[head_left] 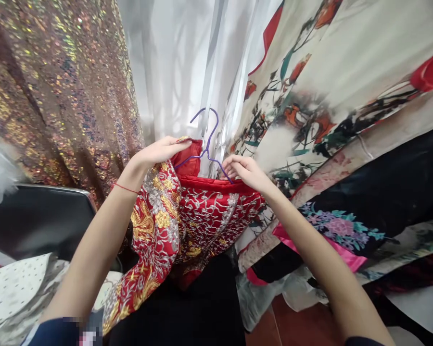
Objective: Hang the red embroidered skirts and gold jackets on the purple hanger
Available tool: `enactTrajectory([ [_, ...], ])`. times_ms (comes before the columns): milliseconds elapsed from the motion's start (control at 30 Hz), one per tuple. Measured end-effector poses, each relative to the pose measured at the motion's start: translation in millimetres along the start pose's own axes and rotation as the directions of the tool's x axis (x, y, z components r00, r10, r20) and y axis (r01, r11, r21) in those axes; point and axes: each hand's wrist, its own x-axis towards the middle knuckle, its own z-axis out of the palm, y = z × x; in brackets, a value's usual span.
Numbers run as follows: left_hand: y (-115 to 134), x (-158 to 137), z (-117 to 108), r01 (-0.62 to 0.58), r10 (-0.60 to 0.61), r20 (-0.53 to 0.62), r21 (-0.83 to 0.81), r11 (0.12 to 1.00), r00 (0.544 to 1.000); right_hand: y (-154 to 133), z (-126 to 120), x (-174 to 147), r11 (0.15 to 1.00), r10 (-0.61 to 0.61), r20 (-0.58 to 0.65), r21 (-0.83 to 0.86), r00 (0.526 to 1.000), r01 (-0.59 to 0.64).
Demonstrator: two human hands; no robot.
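A red jacket (209, 206) with dense gold and silver embroidery hangs between my hands, one sleeve trailing down to the lower left. Inside its neckline sits a purple wire hanger (207, 150), hook upward; one arm of the hanger goes in under the left shoulder. My left hand (162, 150) is closed on the jacket's collar edge, thumb on top. On the other side, my right hand (247, 172) has its fingers curled at the hanger's right arm, just above the red neckline. That arm's lower end is hidden in the cloth.
Gold sequined fabric (57, 86) hangs at left, beside a white sheer curtain (169, 62). Cream floral garments (364, 62) and a black embroidered one (389, 178) fill the right. A black chair (39, 221) stands left, near polka-dotted cloth (18, 283).
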Motion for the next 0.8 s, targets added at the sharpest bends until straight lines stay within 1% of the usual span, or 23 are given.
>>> enactTrajectory([
  [67,-5.2,-1.5,6.2,0.102,-0.087,0.128,-0.116,0.988,0.988,3.5,0.6,7.9,0.990,0.097,0.146,0.085,0.984,-0.110],
  [100,-9.3,-3.7,10.6,0.135,-0.109,0.159,-0.166,0.977,0.981,4.5,1.5,11.3,0.982,0.126,0.199,0.113,0.972,-0.151],
  [133,-13.7,-6.6,15.4,0.148,-0.114,0.165,-0.207,0.967,0.980,5.1,2.3,14.1,0.974,0.143,0.243,0.138,0.960,-0.179],
  [200,-20.5,-12.3,23.6,0.137,-0.104,0.142,-0.251,0.958,0.984,4.9,2.2,17.7,0.960,0.150,0.297,0.186,0.943,-0.211],
  [267,-21.4,-15.6,28.1,0.145,-0.118,0.128,-0.235,0.961,0.985,3.3,0.1,19.2,0.949,0.149,0.327,0.217,0.933,-0.228],
  [367,-10.0,-12.0,29.0,0.159,-0.143,0.093,-0.198,0.967,0.985,-1.9,-2.4,20.1,0.949,0.157,0.336,0.208,0.929,-0.235],
  [533,18.8,5.7,36.3,0.109,-0.093,0.067,-0.297,0.949,0.993,-11.4,-1.1,24.1,0.962,0.155,0.379,0.153,0.912,-0.227],
  [667,24.5,9.6,46.2,0.138,-0.132,0.039,-0.314,0.939,0.990,-9.9,-0.2,28.1,0.960,0.187,0.422,0.113,0.887,-0.256],
  [700,23.7,8.8,46.9,0.141,-0.136,0.040,-0.312,0.939,0.990,-8.1,0.6,28.0,0.967,0.179,0.416,0.094,0.892,-0.238],
  [733,22.9,7.6,46.9,0.140,-0.134,0.041,-0.310,0.940,0.990,-5.9,1.6,27.2,0.977,0.155,0.395,0.077,0.906,-0.200],
  [800,22.2,4.3,45.7,0.125,-0.122,0.027,-0.265,0.956,0.992,-1.6,4.3,23.0,0.996,0.059,0.297,0.052,0.953,-0.078],
])
